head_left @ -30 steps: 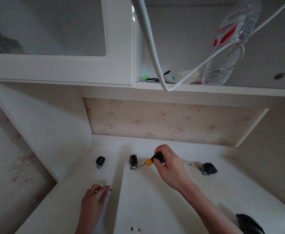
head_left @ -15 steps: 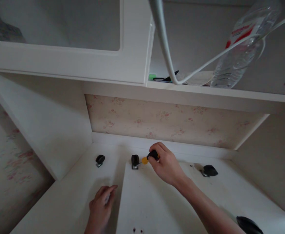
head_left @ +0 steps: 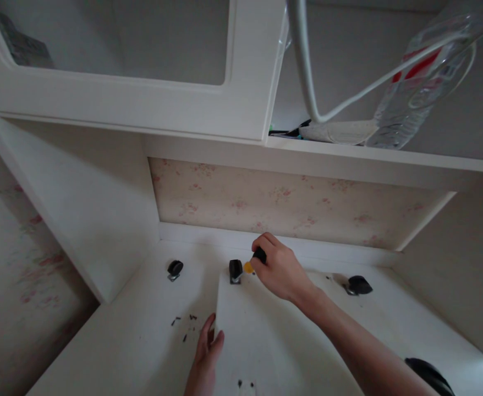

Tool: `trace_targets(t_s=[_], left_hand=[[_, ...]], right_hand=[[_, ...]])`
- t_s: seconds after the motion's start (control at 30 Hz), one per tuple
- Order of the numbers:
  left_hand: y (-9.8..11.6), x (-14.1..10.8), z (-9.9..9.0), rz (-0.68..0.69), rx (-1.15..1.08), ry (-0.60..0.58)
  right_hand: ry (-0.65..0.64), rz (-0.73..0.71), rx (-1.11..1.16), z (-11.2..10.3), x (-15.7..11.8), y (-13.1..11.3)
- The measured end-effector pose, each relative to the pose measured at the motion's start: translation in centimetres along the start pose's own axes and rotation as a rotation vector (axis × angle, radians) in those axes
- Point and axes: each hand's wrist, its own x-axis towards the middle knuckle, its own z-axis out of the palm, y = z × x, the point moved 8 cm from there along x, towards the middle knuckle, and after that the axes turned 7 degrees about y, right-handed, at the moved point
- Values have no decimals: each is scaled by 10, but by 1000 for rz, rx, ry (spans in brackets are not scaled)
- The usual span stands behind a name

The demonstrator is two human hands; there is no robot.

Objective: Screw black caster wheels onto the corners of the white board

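My right hand is wrapped round the black handle of a screwdriver with a yellow collar. Its tip reaches towards the metal plate of a black caster wheel at the far left corner of a raised white board. Down at the board's left edge, my left hand grips it, the thumb near the top face and the fingers at the side. Several small dark screws lie loose on the white surface left of that hand. Two dark holes show near the board's front.
Other black casters stand around: one at the left, one at the right, one at the lower right. Overhead is a shelf with a clear plastic bottle, a hanging white cable and a white cabinet door.
My left hand has moved right and taken hold of the board's edge, baring the loose screws. My right hand keeps the screwdriver at the same caster. The view has shifted slightly.
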Motion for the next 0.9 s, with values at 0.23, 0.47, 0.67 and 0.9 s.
trace_targets(t_s=[0.23, 0.47, 0.67, 0.9], left_hand=[[10, -10, 5, -62, -42, 43], [15, -11, 5, -44, -45, 26], [12, -10, 6, 4, -22, 17], [83, 25, 3, 310, 280, 33]], right_hand=[[2, 9, -58, 4, 4, 0], [-42, -16, -180, 9, 9, -10], [-112, -50, -379, 16, 23, -23], [-245, -162, -482, 29, 46, -38]])
